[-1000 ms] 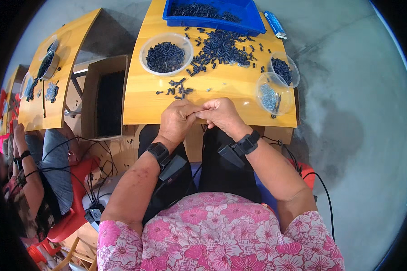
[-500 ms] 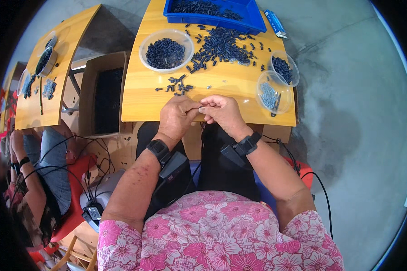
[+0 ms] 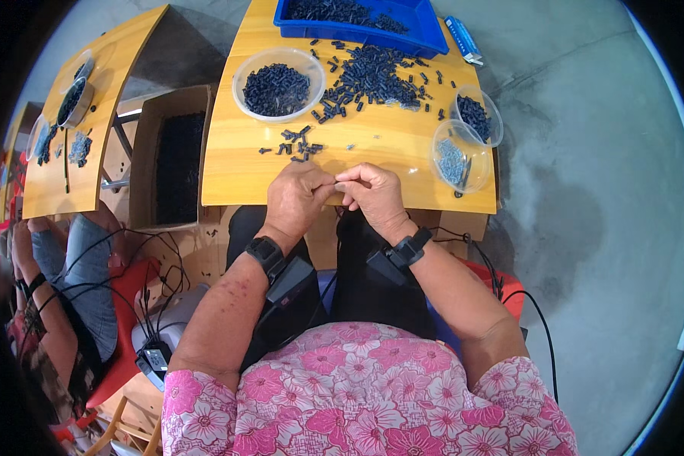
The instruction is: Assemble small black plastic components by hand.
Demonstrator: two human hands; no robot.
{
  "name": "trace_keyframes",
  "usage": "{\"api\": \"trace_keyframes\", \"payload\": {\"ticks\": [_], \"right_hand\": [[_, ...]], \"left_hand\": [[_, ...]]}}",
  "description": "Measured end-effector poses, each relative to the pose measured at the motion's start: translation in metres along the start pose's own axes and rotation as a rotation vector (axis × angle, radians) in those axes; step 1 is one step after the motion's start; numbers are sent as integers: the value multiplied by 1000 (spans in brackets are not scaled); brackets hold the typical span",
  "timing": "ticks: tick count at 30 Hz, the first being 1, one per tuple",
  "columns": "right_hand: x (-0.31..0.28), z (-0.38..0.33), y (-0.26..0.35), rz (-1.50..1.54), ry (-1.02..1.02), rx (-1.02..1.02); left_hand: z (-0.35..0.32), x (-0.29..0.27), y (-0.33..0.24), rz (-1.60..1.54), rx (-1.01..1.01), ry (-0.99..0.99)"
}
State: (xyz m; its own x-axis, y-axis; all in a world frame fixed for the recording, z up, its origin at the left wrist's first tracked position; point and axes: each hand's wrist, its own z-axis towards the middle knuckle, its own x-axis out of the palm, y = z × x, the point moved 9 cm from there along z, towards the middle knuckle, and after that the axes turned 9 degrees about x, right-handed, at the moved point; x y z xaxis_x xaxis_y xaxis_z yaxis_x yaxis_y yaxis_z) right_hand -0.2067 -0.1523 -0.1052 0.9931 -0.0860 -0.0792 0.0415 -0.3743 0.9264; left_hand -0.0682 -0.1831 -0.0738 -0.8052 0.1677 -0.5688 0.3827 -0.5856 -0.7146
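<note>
My left hand (image 3: 298,196) and my right hand (image 3: 374,194) meet at the table's front edge, fingertips pinched together. Whatever lies between them is too small and covered to name. Just beyond my left hand is a small group of black parts (image 3: 300,142), some joined to little pieces. Farther back, a loose heap of short black cylindrical parts (image 3: 376,76) spreads over the yellow table (image 3: 239,178). A clear round tub (image 3: 240,90) holding black parts stands left of the heap. On the right are a tub of small silvery pieces (image 3: 451,161) and a tub of black parts (image 3: 474,118).
A blue tray (image 3: 361,34) of black parts stands at the far edge, a blue-and-white box (image 3: 462,40) beside it. Left of my table are a cardboard box (image 3: 150,163) and another work table (image 3: 80,144), where another person (image 3: 49,304) sits. Black cables (image 3: 167,266) hang by my left side.
Both hands stay pinched together in nearly the same place, with only a slight shift of the fingers. The parts on the table have not visibly moved.
</note>
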Motion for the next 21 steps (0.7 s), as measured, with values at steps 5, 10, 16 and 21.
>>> {"api": "trace_keyframes", "payload": {"ticks": [5, 10, 16, 21], "right_hand": [[1, 0, 1, -17, -2, -11], [1, -4, 5, -58, -24, -50], [-1, -2, 9, -19, -16, -63], [3, 4, 5, 9, 67, 92]], "left_hand": [[-2, -1, 3, -34, -39, -15], [-3, -2, 3, -78, -31, -26], [-1, 1, 2, -33, -13, -5], [-1, 0, 0, -3, 27, -14]]}}
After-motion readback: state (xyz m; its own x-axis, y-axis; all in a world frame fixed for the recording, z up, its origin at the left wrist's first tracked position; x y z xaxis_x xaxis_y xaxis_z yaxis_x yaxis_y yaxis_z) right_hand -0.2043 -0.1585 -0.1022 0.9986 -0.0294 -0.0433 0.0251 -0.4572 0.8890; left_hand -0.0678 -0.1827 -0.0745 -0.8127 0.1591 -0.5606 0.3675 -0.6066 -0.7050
